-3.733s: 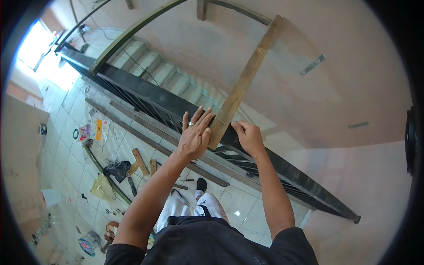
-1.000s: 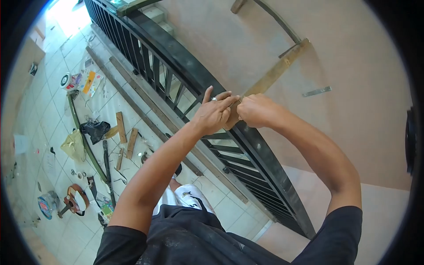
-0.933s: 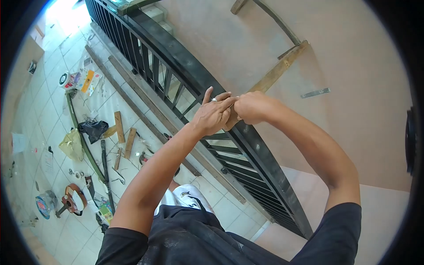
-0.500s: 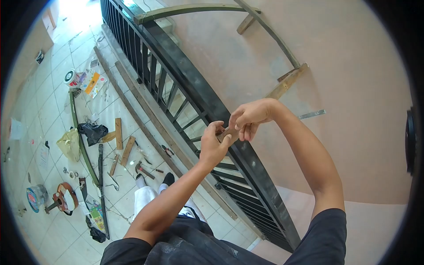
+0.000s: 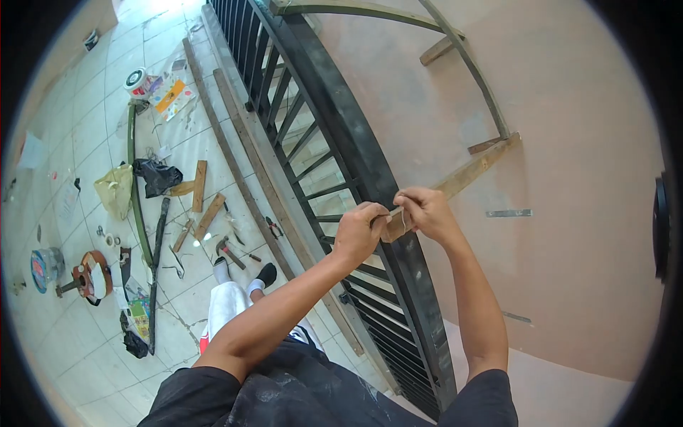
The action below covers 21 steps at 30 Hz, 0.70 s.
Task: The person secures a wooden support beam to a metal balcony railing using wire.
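Observation:
A wooden plank (image 5: 462, 178) slants down from the wall, and its near end rests across the black metal railing (image 5: 348, 135). My left hand (image 5: 359, 231) is at the left side of that end, fingers pinched together. My right hand (image 5: 428, 213) is closed at the plank's other edge, thumb and fingertips pressed together. A thin pale strand (image 5: 405, 219) shows at the right fingertips, over the plank. What the left fingertips hold, if anything, is hidden.
A timber frame (image 5: 477, 78) stands against the wall above the railing. On the tiled floor at left lie a hammer (image 5: 229, 250), pliers (image 5: 273, 228), wood offcuts (image 5: 209, 216), a black bag (image 5: 158, 178), a ukulele-like instrument (image 5: 92, 276) and a bucket (image 5: 135, 82). Long boards (image 5: 242, 135) lie beside the railing.
My right hand has come down from above the plank's end to its right edge, with the fingers now pinched. My left thumb and fingers have closed together. The view has shifted slightly.

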Available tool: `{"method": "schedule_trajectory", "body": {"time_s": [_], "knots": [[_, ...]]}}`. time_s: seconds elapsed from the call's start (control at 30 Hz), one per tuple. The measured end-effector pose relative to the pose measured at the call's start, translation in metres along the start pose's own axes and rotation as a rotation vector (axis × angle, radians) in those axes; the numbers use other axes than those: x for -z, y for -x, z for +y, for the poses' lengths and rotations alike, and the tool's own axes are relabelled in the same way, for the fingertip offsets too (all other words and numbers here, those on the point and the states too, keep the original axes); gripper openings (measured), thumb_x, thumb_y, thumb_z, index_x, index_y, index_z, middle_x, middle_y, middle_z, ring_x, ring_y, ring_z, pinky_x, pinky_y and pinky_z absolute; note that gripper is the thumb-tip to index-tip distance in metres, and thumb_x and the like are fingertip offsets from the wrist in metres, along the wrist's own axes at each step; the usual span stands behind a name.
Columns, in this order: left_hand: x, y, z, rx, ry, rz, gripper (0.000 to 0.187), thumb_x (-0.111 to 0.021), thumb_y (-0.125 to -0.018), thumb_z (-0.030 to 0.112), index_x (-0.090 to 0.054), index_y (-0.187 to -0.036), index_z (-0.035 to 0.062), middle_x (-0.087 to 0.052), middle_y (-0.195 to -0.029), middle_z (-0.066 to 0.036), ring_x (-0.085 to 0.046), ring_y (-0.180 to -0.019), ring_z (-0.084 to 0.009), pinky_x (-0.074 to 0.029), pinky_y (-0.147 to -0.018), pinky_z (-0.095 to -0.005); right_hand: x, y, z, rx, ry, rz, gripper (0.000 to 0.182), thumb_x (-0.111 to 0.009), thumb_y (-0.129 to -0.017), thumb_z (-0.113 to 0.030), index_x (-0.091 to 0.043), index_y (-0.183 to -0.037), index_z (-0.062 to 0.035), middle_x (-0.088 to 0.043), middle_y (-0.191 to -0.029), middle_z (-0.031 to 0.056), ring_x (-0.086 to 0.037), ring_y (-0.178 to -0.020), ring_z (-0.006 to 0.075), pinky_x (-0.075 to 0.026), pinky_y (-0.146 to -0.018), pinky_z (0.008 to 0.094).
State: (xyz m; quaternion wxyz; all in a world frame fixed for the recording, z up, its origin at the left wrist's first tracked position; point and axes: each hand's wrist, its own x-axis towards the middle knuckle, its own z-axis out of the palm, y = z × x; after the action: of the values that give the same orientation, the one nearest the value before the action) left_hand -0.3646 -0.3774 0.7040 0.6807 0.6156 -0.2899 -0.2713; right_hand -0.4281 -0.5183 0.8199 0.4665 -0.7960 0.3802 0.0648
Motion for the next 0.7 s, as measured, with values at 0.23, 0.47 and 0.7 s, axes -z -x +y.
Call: {"method": "schedule_trajectory", "body": {"time_s": [0.23,0.47,0.7], "knots": [[-0.001,-0.022,-0.001,0.06,-0.051,0.047,0.009,-0.068,-0.086,0.004,-0.071,-0.093,-0.0015,-0.071,-0.075,-0.013,-0.067,-0.067,-0.0138,-0.051,-0.064,-0.0293,-0.01,-0.052,-0.009,0.16,0.637,-0.025,0.014,-0.067,-0.087,-0.012,-0.072,-0.085,0.0006,-0.067,-0.072,0.0187,-0.066,-0.064,0.0323,-0.052,-0.059,0.0388],[0.01,-0.019,0.007,-0.201,-0.098,0.019,0.013,-0.072,-0.083,0.002,-0.075,-0.096,0.0024,-0.069,-0.095,-0.01,-0.071,-0.082,-0.0223,-0.056,-0.071,-0.0314,-0.003,-0.071,-0.006,-0.121,0.207,-0.296,0.01,-0.064,-0.091,-0.004,-0.062,-0.091,0.006,-0.066,-0.074,0.0114,-0.069,-0.063,0.0182,-0.063,-0.058,0.0302],[0.024,-0.04,-0.003,-0.418,-0.268,-0.104,0.014,-0.07,-0.086,0.012,-0.068,-0.098,0.0053,-0.067,-0.101,-0.009,-0.069,-0.085,-0.0296,-0.056,-0.072,-0.0376,0.009,-0.084,-0.001,-0.273,0.04,-0.505,0.011,-0.058,-0.093,-0.003,-0.062,-0.098,0.0058,-0.067,-0.082,0.0095,-0.069,-0.071,0.0162,-0.063,-0.066,0.0292]]}}
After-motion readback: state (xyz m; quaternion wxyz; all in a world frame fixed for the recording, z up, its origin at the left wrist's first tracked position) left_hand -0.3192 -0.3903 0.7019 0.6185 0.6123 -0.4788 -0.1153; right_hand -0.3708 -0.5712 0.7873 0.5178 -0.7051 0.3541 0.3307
